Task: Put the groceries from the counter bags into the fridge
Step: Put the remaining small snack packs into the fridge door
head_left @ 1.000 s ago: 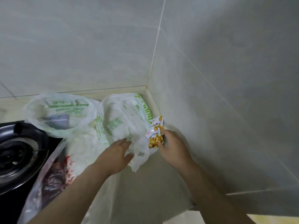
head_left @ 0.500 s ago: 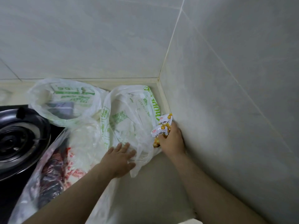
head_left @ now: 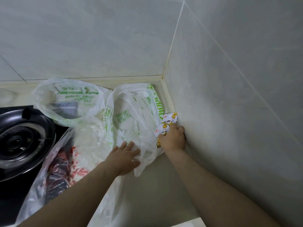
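Three plastic bags lie on the counter in the wall corner. My right hand [head_left: 173, 139] grips small white packets with yellow fruit print [head_left: 168, 122] right against the right wall. My left hand [head_left: 125, 155] lies flat with straight fingers on the white green-printed bag [head_left: 131, 112] in the middle. Behind it to the left sits another green-printed bag [head_left: 68, 99] with a dark item inside. A clear bag with red print [head_left: 62, 164] holding dark red contents lies near my left forearm.
A black gas stove burner [head_left: 21, 140] sits at the left, partly under the bags. Tiled walls close the corner at the back and right. Bare beige counter [head_left: 164, 185] shows between my forearms.
My right hand with the packets has shifted right, up against the wall. My left hand has flattened onto the middle bag. The view has dropped slightly.
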A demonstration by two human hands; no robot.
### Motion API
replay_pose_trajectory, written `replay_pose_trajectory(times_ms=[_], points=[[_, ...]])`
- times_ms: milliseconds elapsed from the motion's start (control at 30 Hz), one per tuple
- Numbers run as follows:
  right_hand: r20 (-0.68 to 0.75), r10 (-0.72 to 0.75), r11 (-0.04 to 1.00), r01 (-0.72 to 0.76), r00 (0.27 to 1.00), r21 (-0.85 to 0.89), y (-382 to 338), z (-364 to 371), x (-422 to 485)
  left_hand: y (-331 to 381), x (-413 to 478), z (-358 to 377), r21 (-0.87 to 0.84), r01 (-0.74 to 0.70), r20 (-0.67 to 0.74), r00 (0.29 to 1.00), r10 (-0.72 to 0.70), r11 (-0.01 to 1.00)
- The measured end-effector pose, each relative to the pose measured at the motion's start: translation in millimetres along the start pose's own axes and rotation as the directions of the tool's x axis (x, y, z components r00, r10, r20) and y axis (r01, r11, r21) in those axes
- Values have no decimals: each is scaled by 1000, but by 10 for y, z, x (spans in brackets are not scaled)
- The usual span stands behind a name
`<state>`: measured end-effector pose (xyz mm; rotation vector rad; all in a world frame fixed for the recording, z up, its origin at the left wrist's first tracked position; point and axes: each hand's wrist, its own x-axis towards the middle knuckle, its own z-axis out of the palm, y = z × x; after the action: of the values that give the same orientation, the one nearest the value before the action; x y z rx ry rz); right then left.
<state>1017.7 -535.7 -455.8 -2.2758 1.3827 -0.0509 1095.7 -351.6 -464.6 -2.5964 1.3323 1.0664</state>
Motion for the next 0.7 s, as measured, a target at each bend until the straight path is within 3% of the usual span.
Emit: replay_pose_trajectory(times_ms=[167,367,567,700], points=[[-18,9,999,-9,1000,-43,-53,23,35,-5,9,6,-13,-3,-5,1000,2,1000],[10,46,998,-47,999,33,-56,163,41,-6,-2,9,-35,-14,-21,1000,13,999],[-10,140,930,-128,990,344,-103,275,87,-11,9,28,-37,0,-8,1000,0,999],[-34,176,924,-153,984,351,-109,252,174,-23,6,52,-50,-1,-15,1000,0,999]])
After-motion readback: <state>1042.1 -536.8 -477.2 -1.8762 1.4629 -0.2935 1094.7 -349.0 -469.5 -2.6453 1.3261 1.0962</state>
